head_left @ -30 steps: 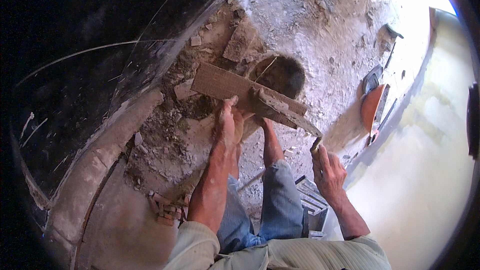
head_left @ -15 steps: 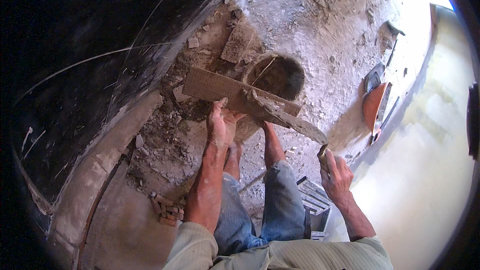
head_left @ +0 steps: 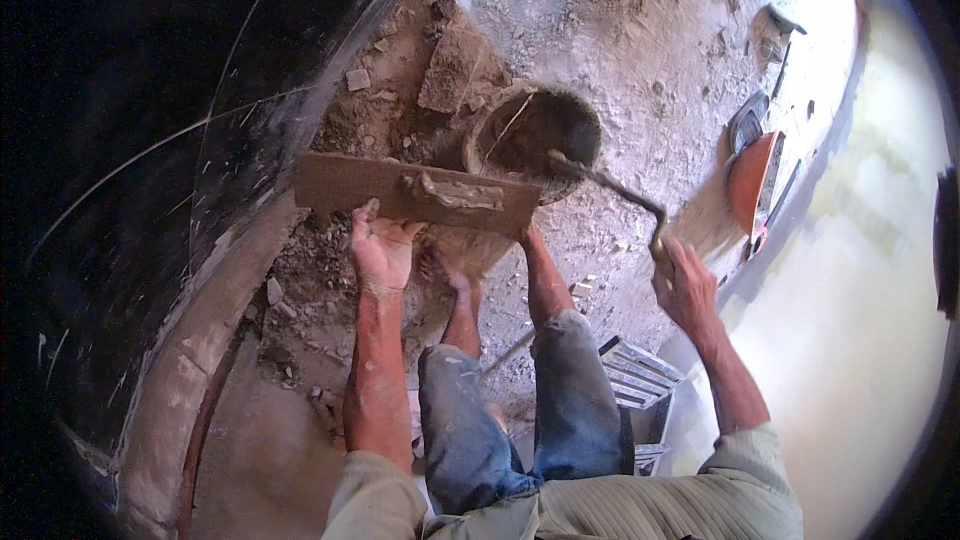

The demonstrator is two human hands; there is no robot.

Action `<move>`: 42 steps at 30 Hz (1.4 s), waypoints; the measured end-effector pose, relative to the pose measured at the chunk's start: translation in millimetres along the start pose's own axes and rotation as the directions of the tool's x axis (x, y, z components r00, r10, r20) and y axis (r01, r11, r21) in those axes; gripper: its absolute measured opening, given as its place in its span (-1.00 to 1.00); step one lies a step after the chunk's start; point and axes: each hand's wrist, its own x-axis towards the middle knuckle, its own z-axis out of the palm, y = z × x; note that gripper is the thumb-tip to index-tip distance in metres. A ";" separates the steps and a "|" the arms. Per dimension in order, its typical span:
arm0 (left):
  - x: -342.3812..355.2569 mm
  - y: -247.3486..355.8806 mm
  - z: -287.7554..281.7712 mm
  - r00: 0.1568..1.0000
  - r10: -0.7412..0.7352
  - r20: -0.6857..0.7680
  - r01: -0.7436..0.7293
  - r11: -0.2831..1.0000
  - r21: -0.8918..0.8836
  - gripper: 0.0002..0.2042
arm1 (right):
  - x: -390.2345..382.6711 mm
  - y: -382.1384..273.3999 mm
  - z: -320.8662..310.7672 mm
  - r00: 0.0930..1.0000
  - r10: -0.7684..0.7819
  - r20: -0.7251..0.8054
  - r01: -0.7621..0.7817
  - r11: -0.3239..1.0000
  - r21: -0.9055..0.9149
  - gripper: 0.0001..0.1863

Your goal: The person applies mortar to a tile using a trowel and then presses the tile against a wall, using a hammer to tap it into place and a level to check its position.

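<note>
My left hand [head_left: 383, 250] supports a long, narrow brown tile strip [head_left: 340, 183] from below, fingers at its near edge. A streak of wet grey mortar [head_left: 460, 194] lies on the strip's upper face. My right hand [head_left: 687, 285] is closed around the handle of a trowel [head_left: 612, 183] with mortar on its blade. The trowel's tip is over the near part of a round bucket [head_left: 592, 125], just beyond the strip's right end. A thin stick or cord [head_left: 510, 125] leans inside the bucket, whose contents are dark and hard to make out.
A dark, scratched wall or panel [head_left: 130, 90] rises at left above a pale ledge [head_left: 200, 350]. Rubble and a flat slab [head_left: 450, 70] lie behind the strip. An orange basin [head_left: 755, 180] stands by the right wall [head_left: 850, 270]; a metal stepladder [head_left: 640, 377] is beside my legs.
The tile strip has shifted left with my left hand. The trowel has moved off the strip toward the bucket, leaving a streak of mortar behind.
</note>
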 end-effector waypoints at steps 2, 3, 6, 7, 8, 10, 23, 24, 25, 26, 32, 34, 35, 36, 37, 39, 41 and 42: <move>-4.5 4.1 2.5 0.999 0.018 0.030 -0.019 1.000 0.025 -0.71 | 24.5 33.3 36.6 0.990 -0.060 0.126 0.084 0.978 -0.193 -0.48; -8.9 9.8 -1.5 0.997 0.061 0.051 -0.063 0.997 0.049 -0.70 | 45.2 26.2 43.0 0.982 -0.012 0.186 0.051 0.977 -0.205 -0.51; -13.0 17.8 -22.6 0.998 0.059 -0.015 -0.058 0.997 0.041 -0.71 | 96.3 8.3 74.9 0.951 0.013 0.310 0.081 0.955 -0.287 -0.53; -16.9 19.3 -26.9 0.997 0.071 -0.033 -0.069 0.997 0.038 -0.72 | 108.1 7.9 89.7 0.948 0.015 0.317 0.079 0.957 -0.281 -0.53; -19.4 19.5 -33.3 0.997 0.067 -0.040 -0.066 0.997 0.042 -0.72 | 118.6 9.1 106.7 0.952 -0.021 0.307 0.124 0.939 -0.321 -0.55; -22.1 18.4 -43.2 0.992 0.100 -0.070 -0.100 0.995 0.012 -0.72 | 132.7 3.2 131.3 0.953 -0.053 0.300 0.165 0.918 -0.361 -0.55; -38.7 13.2 -60.3 0.989 0.103 -0.110 -0.100 0.994 0.035 -0.71 | 143.0 19.2 154.9 0.747 -0.050 0.663 0.188 0.972 -0.140 -0.69; -34.4 8.4 -54.2 0.989 0.106 -0.099 -0.103 0.994 0.031 -0.74 | 147.4 42.5 158.1 0.742 -0.179 0.646 0.295 0.953 -0.074 -0.70; -34.1 8.9 -54.9 0.987 0.120 -0.103 -0.118 0.993 0.032 -0.76 | 151.3 46.3 150.4 0.742 -0.369 0.560 0.395 0.915 0.080 -0.68; -33.1 10.9 -57.2 0.987 0.123 -0.106 -0.120 0.992 0.035 -0.76 | 154.8 48.6 144.9 0.763 -0.392 0.514 0.311 0.920 0.240 -0.71; -28.8 14.4 -60.8 0.989 0.121 -0.088 -0.118 0.992 0.037 -0.80 | 152.8 31.4 82.4 0.622 -0.003 0.783 -0.337 0.901 0.272 -0.44; -24.9 8.4 -28.5 0.935 0.175 -0.309 -0.135 0.980 0.147 -0.82 | 133.5 56.7 81.0 0.667 -0.069 0.742 -0.267 0.908 0.324 -0.50; -21.8 8.8 -44.4 0.935 0.180 -0.305 -0.141 0.979 0.146 -0.82 | 124.8 61.8 79.4 0.658 -0.054 0.751 -0.289 0.903 0.317 -0.47; -20.5 12.8 -79.2 0.984 0.155 -0.085 -0.149 0.986 0.074 -0.81 | 120.3 37.6 59.8 0.665 -0.037 0.746 -0.323 0.886 0.332 -0.44; -17.0 11.5 -95.8 0.981 0.122 0.154 -0.124 0.992 -0.001 -0.81 | 110.1 28.6 42.6 0.654 0.035 0.756 -0.421 0.847 0.325 -0.44; -15.1 2.0 -74.6 0.993 0.118 0.026 -0.117 0.993 -0.012 -0.80 | 90.7 18.6 16.1 0.719 0.042 0.693 -0.383 0.857 0.345 -0.41; -17.7 -1.9 -45.5 0.987 0.127 -0.099 -0.130 0.991 -0.018 -0.79 | 67.4 21.3 6.5 0.788 -0.027 0.615 -0.258 0.892 0.370 -0.40; -17.7 -4.4 -32.3 0.984 0.125 -0.129 -0.129 0.991 -0.022 -0.77 | 56.0 21.8 0.6 0.838 -0.092 0.537 -0.140 0.916 0.375 -0.39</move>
